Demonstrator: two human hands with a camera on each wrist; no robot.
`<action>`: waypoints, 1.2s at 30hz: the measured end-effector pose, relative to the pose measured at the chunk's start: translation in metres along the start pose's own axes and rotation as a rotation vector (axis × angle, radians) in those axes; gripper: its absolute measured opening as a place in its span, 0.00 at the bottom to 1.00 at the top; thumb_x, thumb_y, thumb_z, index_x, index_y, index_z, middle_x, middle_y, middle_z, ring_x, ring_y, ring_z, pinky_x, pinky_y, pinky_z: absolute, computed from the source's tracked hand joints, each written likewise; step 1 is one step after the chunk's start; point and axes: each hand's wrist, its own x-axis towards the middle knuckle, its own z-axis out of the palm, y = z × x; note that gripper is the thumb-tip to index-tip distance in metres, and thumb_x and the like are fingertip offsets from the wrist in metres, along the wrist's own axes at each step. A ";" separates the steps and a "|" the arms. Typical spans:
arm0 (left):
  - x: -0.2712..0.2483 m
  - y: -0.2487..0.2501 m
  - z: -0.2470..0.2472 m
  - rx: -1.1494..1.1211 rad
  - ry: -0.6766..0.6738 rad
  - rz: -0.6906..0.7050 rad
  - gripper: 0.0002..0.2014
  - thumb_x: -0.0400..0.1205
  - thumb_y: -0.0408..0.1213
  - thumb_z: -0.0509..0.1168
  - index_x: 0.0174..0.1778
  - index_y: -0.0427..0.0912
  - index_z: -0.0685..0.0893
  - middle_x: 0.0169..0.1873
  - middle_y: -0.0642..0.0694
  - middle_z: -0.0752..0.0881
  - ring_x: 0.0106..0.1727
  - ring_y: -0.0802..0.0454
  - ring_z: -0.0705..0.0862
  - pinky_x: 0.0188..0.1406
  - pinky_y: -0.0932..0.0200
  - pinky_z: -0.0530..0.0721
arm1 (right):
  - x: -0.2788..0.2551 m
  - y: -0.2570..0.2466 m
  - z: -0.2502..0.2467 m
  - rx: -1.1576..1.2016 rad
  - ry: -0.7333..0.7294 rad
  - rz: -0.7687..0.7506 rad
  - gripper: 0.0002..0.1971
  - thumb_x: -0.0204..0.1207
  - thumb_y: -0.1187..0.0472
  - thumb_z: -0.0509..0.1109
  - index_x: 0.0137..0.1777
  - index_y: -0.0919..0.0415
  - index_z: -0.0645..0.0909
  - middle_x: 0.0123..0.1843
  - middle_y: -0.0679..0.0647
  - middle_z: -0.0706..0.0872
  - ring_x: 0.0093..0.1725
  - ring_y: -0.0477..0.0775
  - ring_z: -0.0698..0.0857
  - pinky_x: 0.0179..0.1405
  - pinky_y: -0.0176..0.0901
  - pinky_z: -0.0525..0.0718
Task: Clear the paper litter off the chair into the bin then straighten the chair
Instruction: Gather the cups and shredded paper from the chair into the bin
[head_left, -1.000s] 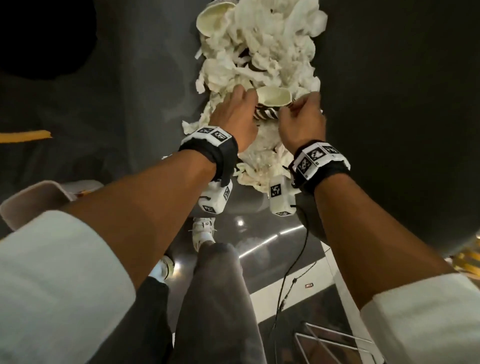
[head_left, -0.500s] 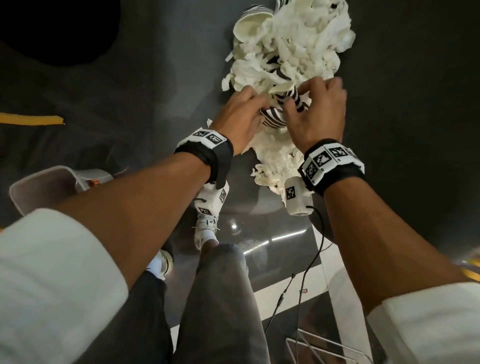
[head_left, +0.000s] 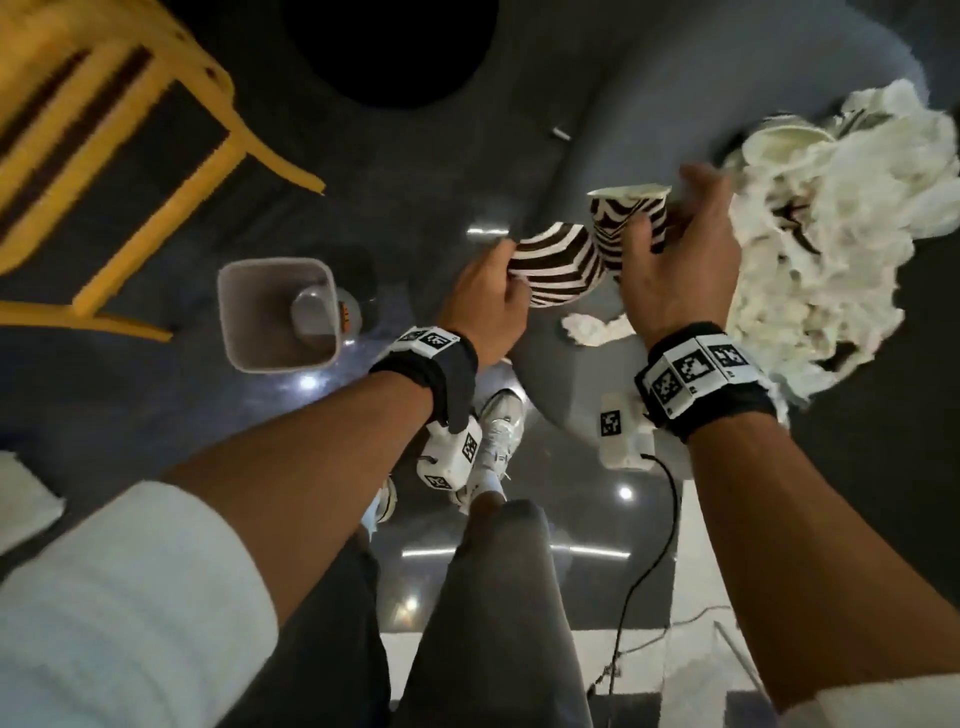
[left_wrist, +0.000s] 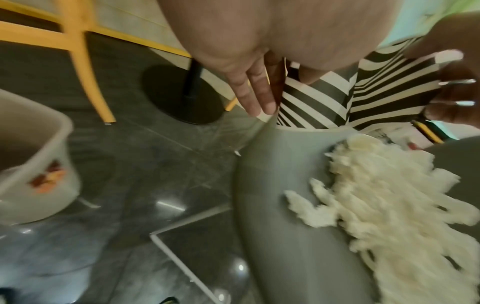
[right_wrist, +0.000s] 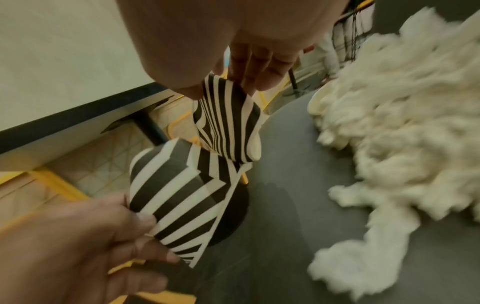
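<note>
Left hand (head_left: 485, 304): fingers curled round a crushed striped paper cup (head_left: 558, 270), frame centre.
Right hand (head_left: 680, 260): grips a second striped cup (head_left: 631, 218).
Paper litter (head_left: 831, 234): right, on grey chair (head_left: 649, 119).
Bin (head_left: 234, 322): centre-left, on the floor.

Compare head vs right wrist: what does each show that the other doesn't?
Head only: the bin on the floor left of the hands, the person's legs and shoes, both wristbands, and a cable.

Right wrist only: a table edge beside the chair, with a tiled floor below it.

Both: the left hand gripping one striped cup, the right hand gripping the other cup, the paper pile on the grey chair, and yellow chair legs.
</note>
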 end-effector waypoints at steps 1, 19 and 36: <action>-0.004 -0.019 -0.017 0.009 0.041 -0.061 0.14 0.81 0.39 0.56 0.60 0.42 0.76 0.56 0.41 0.86 0.59 0.42 0.85 0.59 0.43 0.84 | -0.008 -0.011 0.021 0.038 -0.036 -0.028 0.24 0.74 0.48 0.64 0.71 0.52 0.73 0.54 0.49 0.88 0.52 0.50 0.87 0.54 0.45 0.85; -0.055 -0.298 -0.210 0.125 0.203 -0.756 0.16 0.82 0.38 0.58 0.52 0.29 0.84 0.55 0.29 0.86 0.58 0.32 0.84 0.56 0.46 0.80 | -0.152 -0.103 0.336 0.000 -1.015 0.177 0.28 0.67 0.38 0.71 0.64 0.50 0.75 0.56 0.55 0.90 0.55 0.58 0.89 0.62 0.54 0.86; 0.032 -0.070 -0.051 0.173 -0.216 -0.347 0.07 0.76 0.38 0.62 0.47 0.50 0.83 0.48 0.44 0.90 0.51 0.43 0.88 0.57 0.47 0.87 | -0.017 0.075 0.090 -0.011 -0.577 0.338 0.20 0.61 0.39 0.59 0.47 0.46 0.82 0.47 0.55 0.92 0.50 0.62 0.91 0.57 0.61 0.88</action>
